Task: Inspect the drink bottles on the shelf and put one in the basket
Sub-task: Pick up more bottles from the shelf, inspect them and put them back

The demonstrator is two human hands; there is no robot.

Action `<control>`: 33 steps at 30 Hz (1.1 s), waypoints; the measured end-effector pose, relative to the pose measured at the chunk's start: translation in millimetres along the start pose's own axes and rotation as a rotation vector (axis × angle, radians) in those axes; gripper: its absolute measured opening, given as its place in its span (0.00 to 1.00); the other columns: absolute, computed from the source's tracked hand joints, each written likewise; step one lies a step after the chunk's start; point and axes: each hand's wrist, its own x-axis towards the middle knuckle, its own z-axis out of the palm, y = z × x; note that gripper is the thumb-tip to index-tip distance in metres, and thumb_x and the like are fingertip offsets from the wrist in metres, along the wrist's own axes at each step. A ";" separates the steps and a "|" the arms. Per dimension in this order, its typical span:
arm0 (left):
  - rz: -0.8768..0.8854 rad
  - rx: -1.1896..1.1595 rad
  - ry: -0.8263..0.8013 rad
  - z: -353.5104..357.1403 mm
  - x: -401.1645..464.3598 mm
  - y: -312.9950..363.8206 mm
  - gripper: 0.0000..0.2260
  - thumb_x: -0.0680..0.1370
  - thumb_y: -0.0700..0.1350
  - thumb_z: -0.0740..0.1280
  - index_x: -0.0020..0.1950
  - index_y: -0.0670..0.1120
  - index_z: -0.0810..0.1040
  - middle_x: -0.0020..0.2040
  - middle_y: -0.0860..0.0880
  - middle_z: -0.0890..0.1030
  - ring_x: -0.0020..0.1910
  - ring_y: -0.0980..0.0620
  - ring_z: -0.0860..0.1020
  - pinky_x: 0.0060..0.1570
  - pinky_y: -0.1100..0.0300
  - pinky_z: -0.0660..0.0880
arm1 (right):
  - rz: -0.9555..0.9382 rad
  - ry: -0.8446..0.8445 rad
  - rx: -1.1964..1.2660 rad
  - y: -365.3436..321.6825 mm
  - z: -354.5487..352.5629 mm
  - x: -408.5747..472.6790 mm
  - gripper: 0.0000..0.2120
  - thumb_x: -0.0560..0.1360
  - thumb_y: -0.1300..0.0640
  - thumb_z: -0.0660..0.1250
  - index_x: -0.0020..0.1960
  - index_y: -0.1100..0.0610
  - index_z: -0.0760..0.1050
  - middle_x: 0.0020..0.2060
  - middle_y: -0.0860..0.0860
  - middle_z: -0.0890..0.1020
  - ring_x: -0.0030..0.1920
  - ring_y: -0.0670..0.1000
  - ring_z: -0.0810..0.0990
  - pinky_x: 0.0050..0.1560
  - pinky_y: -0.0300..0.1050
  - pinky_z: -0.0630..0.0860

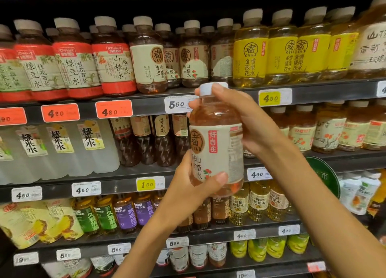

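Held bottle (217, 139) — we can't see its back, and the left hand (188, 185) covers its lower left. Price tag (177, 104) at 12 o'clock of centre is half hidden behind it. Edge bottles at 3 and 9 o'clock cut off — small print on tags unreadable.

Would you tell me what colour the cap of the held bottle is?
White, seen in the head view: the cap tops the bottle.
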 end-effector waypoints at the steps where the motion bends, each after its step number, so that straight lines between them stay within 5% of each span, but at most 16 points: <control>1: -0.010 -0.011 0.008 -1.9 0.4 1.5 0.30 0.64 0.58 0.71 0.65 0.57 0.69 0.58 0.61 0.81 0.57 0.62 0.79 0.49 0.72 0.75 | -0.001 0.030 -0.014 -0.9 1.0 2.1 0.09 0.76 0.52 0.65 0.50 0.57 0.80 0.44 0.54 0.85 0.46 0.52 0.83 0.49 0.44 0.80; 5: -0.033 0.085 0.081 -0.1 4.0 9.5 0.36 0.63 0.59 0.73 0.69 0.59 0.64 0.60 0.59 0.80 0.58 0.63 0.78 0.54 0.65 0.76 | 0.061 0.181 -0.043 -1.2 6.4 7.2 0.07 0.75 0.52 0.70 0.44 0.56 0.80 0.36 0.51 0.85 0.36 0.47 0.83 0.35 0.38 0.78; 9: -0.080 0.093 0.223 6.8 9.8 9.1 0.33 0.62 0.59 0.77 0.64 0.58 0.69 0.56 0.58 0.81 0.54 0.63 0.79 0.51 0.65 0.78 | 0.204 0.230 -0.080 0.3 7.5 12.3 0.09 0.74 0.49 0.70 0.45 0.55 0.81 0.34 0.50 0.85 0.35 0.46 0.84 0.33 0.38 0.78; 15: -0.150 -0.216 0.042 -0.1 3.4 9.3 0.32 0.64 0.56 0.74 0.67 0.49 0.72 0.58 0.48 0.83 0.57 0.48 0.81 0.55 0.54 0.78 | 0.261 0.130 0.037 4.9 -7.4 6.4 0.08 0.74 0.51 0.68 0.45 0.54 0.83 0.43 0.51 0.86 0.45 0.49 0.85 0.46 0.43 0.80; 18: -0.195 -0.361 -0.038 1.3 -0.6 10.0 0.40 0.61 0.59 0.79 0.69 0.48 0.70 0.61 0.43 0.80 0.61 0.42 0.79 0.62 0.45 0.74 | 0.259 0.098 0.135 5.3 -6.3 5.2 0.19 0.68 0.48 0.70 0.54 0.58 0.80 0.53 0.58 0.83 0.59 0.60 0.80 0.61 0.54 0.76; 22: -0.203 -0.411 -0.071 2.2 0.5 10.3 0.44 0.59 0.59 0.80 0.71 0.47 0.68 0.64 0.42 0.79 0.64 0.40 0.76 0.67 0.42 0.69 | 0.166 0.141 0.106 3.8 -6.6 6.5 0.10 0.73 0.51 0.69 0.48 0.57 0.81 0.49 0.57 0.83 0.51 0.56 0.82 0.58 0.50 0.77; 27: -0.121 -0.200 -0.061 -1.1 5.9 12.6 0.35 0.67 0.57 0.74 0.71 0.49 0.67 0.61 0.49 0.81 0.60 0.50 0.79 0.58 0.54 0.77 | 0.103 0.235 -0.004 7.3 -9.9 3.8 0.09 0.75 0.52 0.68 0.39 0.55 0.82 0.42 0.55 0.85 0.41 0.51 0.83 0.44 0.44 0.79; 33: -0.068 -0.065 0.094 14.0 15.5 1.4 0.31 0.62 0.59 0.74 0.64 0.56 0.72 0.55 0.54 0.83 0.56 0.55 0.81 0.50 0.63 0.79 | 0.063 0.302 -0.138 12.3 -7.4 1.8 0.10 0.75 0.51 0.70 0.47 0.59 0.81 0.38 0.52 0.86 0.36 0.47 0.84 0.32 0.37 0.77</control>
